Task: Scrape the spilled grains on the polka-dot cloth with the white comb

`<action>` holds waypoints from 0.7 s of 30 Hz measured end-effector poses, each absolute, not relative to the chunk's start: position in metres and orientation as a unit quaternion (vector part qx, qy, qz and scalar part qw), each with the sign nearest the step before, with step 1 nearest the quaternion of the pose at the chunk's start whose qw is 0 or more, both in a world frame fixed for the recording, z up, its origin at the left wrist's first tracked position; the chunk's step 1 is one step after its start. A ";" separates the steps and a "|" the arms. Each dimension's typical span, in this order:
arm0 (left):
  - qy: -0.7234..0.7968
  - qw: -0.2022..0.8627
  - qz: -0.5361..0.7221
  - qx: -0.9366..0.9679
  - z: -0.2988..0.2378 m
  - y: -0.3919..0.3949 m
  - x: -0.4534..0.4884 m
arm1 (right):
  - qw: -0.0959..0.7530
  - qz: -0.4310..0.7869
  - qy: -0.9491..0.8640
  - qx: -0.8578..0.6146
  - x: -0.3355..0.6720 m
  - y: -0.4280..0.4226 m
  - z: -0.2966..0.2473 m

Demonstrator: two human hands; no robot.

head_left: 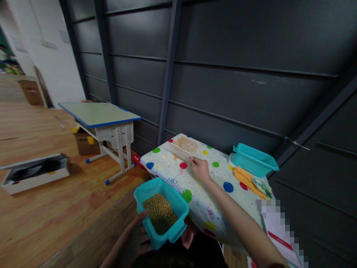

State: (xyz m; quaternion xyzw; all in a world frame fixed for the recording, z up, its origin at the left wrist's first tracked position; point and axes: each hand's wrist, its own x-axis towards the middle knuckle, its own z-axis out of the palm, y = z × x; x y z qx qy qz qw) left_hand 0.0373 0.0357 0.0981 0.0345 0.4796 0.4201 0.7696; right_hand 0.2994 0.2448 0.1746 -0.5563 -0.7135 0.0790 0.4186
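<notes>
My left hand (135, 234) grips the near left side of a teal plastic container (175, 201), its thumb over the rim. Inside lie many small round yellowish beans (160, 212). The container is tilted, just off the table's front edge. My right hand (200, 169) reaches over the table and is closed on one end of a long white slotted plastic piece (180, 152); its exact kind is unclear. The piece stands on edge at the tabletop. Just beyond it, a thin layer of tan and pale grains (185, 143) is spread on the cloth, with a few bits on the near side.
A polka-dot cloth (173, 180) covers the table, set against a dark panelled wall (223, 93). A second teal container (253, 158), an orange cloth (247, 182) and a patterned dish (261, 186) stand at the right. A desk (100, 113) and an open box (39, 178) are left.
</notes>
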 end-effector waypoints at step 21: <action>0.459 0.774 0.433 0.049 0.097 0.035 0.032 | 0.520 0.304 -0.523 -0.603 0.288 0.245 0.144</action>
